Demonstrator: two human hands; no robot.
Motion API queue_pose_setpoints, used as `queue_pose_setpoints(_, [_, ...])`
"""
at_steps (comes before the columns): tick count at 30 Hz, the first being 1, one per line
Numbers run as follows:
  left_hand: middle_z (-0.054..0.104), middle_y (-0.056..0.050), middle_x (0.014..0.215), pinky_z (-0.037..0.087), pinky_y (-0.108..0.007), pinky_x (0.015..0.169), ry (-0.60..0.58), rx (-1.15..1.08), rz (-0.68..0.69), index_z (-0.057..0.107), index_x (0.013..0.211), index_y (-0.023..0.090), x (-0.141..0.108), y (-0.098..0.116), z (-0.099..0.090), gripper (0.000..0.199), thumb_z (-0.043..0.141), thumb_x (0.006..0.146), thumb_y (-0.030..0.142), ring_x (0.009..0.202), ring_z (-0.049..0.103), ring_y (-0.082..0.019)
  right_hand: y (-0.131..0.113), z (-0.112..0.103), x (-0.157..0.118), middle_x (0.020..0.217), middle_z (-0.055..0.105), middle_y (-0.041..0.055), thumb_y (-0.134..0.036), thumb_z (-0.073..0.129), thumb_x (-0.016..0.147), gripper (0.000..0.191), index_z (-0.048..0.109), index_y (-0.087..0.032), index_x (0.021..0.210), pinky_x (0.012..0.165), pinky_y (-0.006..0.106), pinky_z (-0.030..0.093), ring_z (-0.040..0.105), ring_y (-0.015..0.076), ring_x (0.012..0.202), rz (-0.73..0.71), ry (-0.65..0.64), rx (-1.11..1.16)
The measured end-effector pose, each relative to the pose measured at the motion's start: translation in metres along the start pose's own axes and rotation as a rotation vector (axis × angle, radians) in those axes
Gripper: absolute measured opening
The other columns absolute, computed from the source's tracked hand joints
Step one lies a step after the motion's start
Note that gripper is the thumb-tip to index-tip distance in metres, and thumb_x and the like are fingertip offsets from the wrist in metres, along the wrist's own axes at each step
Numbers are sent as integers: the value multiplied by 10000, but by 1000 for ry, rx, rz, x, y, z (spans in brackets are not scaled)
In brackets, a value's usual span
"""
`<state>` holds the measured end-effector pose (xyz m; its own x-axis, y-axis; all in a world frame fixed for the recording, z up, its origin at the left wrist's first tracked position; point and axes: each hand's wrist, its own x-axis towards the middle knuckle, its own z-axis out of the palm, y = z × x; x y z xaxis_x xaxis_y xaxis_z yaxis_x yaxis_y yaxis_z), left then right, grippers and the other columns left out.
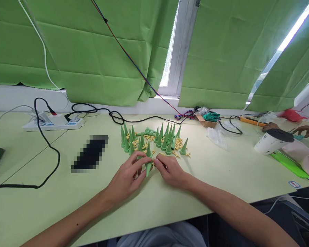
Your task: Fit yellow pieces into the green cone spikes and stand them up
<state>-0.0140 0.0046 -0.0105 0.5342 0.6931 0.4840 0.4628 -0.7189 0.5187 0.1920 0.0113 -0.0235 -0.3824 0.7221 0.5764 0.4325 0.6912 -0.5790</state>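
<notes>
Between the thumb and fingers of my left hand [130, 173] is a green cone [148, 168], its tip pointing down toward me. My right hand [170, 169] is closed in a pinch just to the right of the cone, close to my left fingertips; whatever it holds is too small to make out. Just beyond my hands, several green cones [169, 145] stand upright on the table in two groups. Small yellow pieces [179, 142] lie scattered among them. One green cone [184, 147] stands apart at the right, beside small yellow bits.
A blurred dark rectangle [90, 154] lies left on the table [92, 212]. Behind it are a power strip [54, 125] and black cable. At the back right is a small cardboard box [207, 120]; farther right, a white cup [273, 141] and another person's hands [307, 130].
</notes>
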Motion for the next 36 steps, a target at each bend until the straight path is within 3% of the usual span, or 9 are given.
queue_pose_setpoints(5, [551, -52, 1109, 478, -225, 562, 56, -132, -146, 535, 1112, 235, 5, 8, -3, 199, 554, 915, 261, 647, 549, -99, 0, 0, 0, 593, 363, -52, -320, 372, 1022, 336, 336, -219, 704, 529, 251, 259, 303, 102, 515, 21, 87, -10])
queue_pose_setpoints(8, [586, -13, 891, 435, -213, 523, 53, -212, -287, 524, 951, 216, 9, 13, -5, 156, 562, 919, 364, 630, 554, -117, 0, 0, 0, 601, 375, -47, -324, 360, 1026, 336, 352, -218, 707, 533, 241, 274, 317, 103, 524, 21, 139, -11])
queue_pose_setpoints(12, [498, 43, 546, 382, -217, 480, -57, -434, -459, 528, 779, 194, 14, 14, -6, 370, 497, 946, 522, 484, 487, -113, -1, -1, 0, 598, 400, -42, -360, 342, 1035, 359, 392, -215, 711, 526, 233, 296, 333, 103, 517, 14, 156, -21])
queue_pose_setpoints(19, [557, -7, 489, 402, -233, 411, -265, -802, -619, 602, 756, 139, 18, 10, -4, 583, 493, 871, 700, 400, 513, -125, 0, 0, -1, 614, 487, -22, -405, 332, 1044, 386, 467, -207, 742, 540, 235, 330, 400, 110, 528, -16, 101, -10])
queue_pose_setpoints(25, [563, -3, 540, 397, -205, 406, -262, -964, -643, 621, 834, 123, 16, 8, -2, 467, 609, 870, 589, 427, 506, -101, -2, -2, -1, 627, 539, -21, -379, 364, 1039, 345, 512, -201, 783, 559, 229, 353, 436, 109, 537, -28, 51, 32])
queue_pose_setpoints(36, [530, 39, 519, 353, -213, 448, -232, -792, -563, 565, 835, 151, 17, 15, -9, 362, 634, 879, 504, 430, 472, -87, -2, -2, -1, 622, 471, -37, -315, 400, 1020, 278, 496, -203, 785, 560, 231, 332, 399, 111, 534, -41, 43, 63])
